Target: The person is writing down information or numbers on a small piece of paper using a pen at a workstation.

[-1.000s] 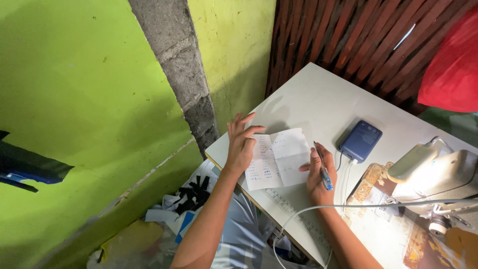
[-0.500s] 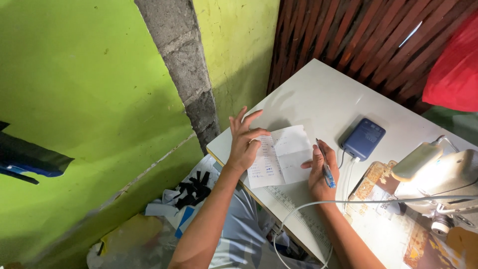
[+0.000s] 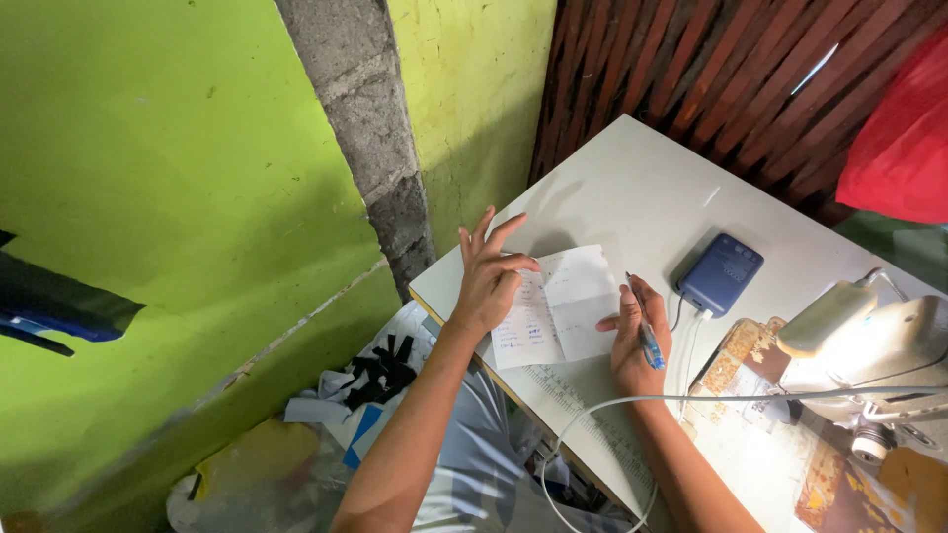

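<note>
Your left hand (image 3: 489, 281) rests on the left page of the small open white paper notebook (image 3: 555, 306), palm down with the fingers spread wide, pinning that page flat. The notebook lies near the front left corner of the white tabletop (image 3: 632, 188), its pages covered in handwritten lines too small to make out.

Your right hand (image 3: 637, 336) is closed around a slim blue and clear plastic pen (image 3: 647, 341), held between thumb and fingers with the tip pointing up and away from you. The fingertips of that hand touch the right edge of the notebook's right page.

Just beyond your right hand sits a flat dark blue rectangular device (image 3: 721, 273), with a white cable running from its near edge toward you. A second white cord (image 3: 592, 415) loops across the front of the tabletop and drops over the edge past your right forearm. A pale ruler (image 3: 578, 400) lies along the front edge below the notebook.

To your right stands a cream-coloured sewing machine (image 3: 869, 341), well apart from the notebook. A red fabric piece (image 3: 904, 133) hangs at the upper right against the dark wooden slat wall (image 3: 711, 69). To your left, black and pale cloth scraps (image 3: 375, 380) lie on the floor beside the bright green painted wall (image 3: 168, 168).
</note>
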